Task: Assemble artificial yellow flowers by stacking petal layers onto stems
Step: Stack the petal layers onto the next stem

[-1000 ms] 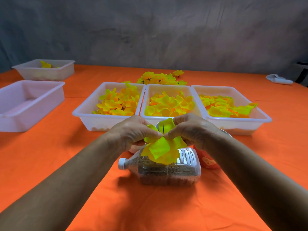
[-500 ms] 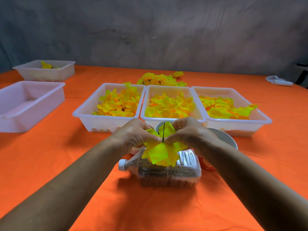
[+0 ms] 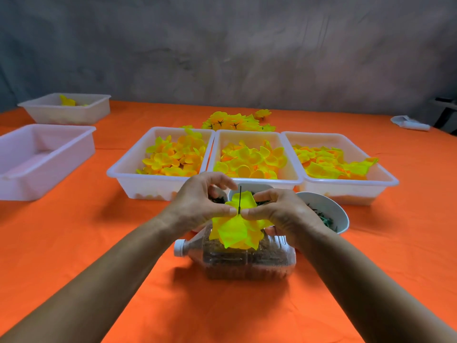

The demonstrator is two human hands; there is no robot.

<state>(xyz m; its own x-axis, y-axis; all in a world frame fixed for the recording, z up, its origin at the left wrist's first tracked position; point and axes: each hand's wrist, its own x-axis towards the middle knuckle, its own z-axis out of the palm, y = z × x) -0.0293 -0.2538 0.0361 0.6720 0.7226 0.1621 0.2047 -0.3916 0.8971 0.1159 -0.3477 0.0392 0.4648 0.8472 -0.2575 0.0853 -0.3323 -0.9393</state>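
A thin dark stem (image 3: 240, 198) stands upright out of a plastic bottle (image 3: 247, 262) that lies on its side, filled with brown grain. A yellow petal layer (image 3: 235, 230) sits on the stem, spread above the bottle. My left hand (image 3: 197, 206) and my right hand (image 3: 279, 214) meet at the stem, thumbs and fingertips pinching the petal layer on either side of it. Three white trays hold loose yellow petals: left tray (image 3: 123, 173), middle tray (image 3: 215, 154), right tray (image 3: 385, 177).
A pile of finished yellow flowers (image 3: 235, 122) lies behind the trays. White bowls (image 3: 331, 206) with dark green parts stand behind my hands. An empty tray (image 3: 14, 179) and a farther tray (image 3: 99, 107) sit at left. A white object (image 3: 409, 123) lies far right.
Both hands have pushed the petal layer lower down the stem, so more of the stem shows above it. My left fingers have lifted and spread a little.
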